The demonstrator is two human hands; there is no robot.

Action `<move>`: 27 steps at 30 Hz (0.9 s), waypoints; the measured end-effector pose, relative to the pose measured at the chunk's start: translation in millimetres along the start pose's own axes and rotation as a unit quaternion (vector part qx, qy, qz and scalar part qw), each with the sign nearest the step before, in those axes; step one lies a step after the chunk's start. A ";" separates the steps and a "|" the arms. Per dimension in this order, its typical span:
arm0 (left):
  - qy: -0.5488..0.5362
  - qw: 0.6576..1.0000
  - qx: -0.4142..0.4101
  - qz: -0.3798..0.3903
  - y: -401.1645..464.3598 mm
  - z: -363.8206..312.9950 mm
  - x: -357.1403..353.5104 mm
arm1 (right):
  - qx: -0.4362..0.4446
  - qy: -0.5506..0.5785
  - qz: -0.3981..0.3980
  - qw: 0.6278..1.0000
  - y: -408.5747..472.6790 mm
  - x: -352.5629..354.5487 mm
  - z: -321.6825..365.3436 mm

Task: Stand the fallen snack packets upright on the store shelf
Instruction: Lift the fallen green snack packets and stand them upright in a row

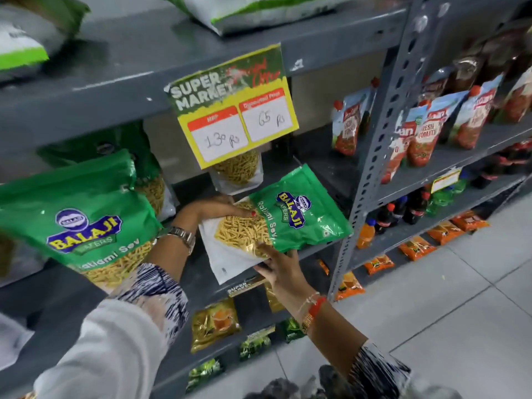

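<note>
The grey metal shelf (201, 277) carries the green Balaji Ratlami Sev packets, and it is the biggest thing here, so I begin with it. At the left one upright sev packet (80, 223) stands near the front edge with its logo facing out, which I think is the wanted position for all of them. Behind, under the yellow price card (233, 110), another packet (236, 171) stands at the back.

The tilted sev packet (273, 223) is in the middle of the shelf, turned sideways so its green top points right and its white bottom points left, low toward the shelf edge. It seems to be held this way because the person is rotating it to stand on its base.

The left hand (216, 208) reaches in from the left, palm down, and presses its fingers on the upper edge of this packet. The right hand (280, 269) comes from below, fingers spread, supporting the lower edge. Both hands grip the same packet. The left wrist wears a watch (181, 236), the right wrist red bangles (313, 312).
</note>
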State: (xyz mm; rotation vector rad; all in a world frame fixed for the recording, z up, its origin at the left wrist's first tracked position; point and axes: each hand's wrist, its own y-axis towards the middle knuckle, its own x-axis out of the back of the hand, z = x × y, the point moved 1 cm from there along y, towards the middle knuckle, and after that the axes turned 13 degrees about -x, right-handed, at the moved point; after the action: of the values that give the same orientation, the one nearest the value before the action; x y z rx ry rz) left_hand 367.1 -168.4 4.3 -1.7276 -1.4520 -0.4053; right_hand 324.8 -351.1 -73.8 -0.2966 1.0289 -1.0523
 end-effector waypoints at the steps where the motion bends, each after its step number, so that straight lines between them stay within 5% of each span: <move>1: -0.003 1.000 0.004 -0.018 -6.3 -1.4 -5.0 | 0.003 -0.015 0.013 1.000 -3.1 5.5 -1.5; 6: -0.135 0.983 0.017 -0.120 -39.6 1.7 -39.2 | 0.022 -0.032 0.020 0.999 -14.6 37.0 -4.0; 11: -0.350 0.897 0.012 -0.268 -77.5 -9.3 -93.3 | 0.121 -0.047 -0.041 0.991 -25.0 52.8 18.5; 18: -0.328 0.847 -0.107 -0.405 -113.6 -31.7 -124.4 | 0.247 -0.098 0.053 0.963 -50.8 52.1 47.5; 27: -0.335 0.804 -0.135 -0.472 -67.3 -26.3 -81.6 | 0.307 -0.165 0.089 0.933 0.5 8.6 98.1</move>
State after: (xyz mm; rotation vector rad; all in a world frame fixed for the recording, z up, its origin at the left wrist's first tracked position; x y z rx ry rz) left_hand 288.5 -242.3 -10.9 -1.2474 -2.8985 -0.5496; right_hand 405.6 -382.4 -27.2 0.1297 0.3823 -1.0601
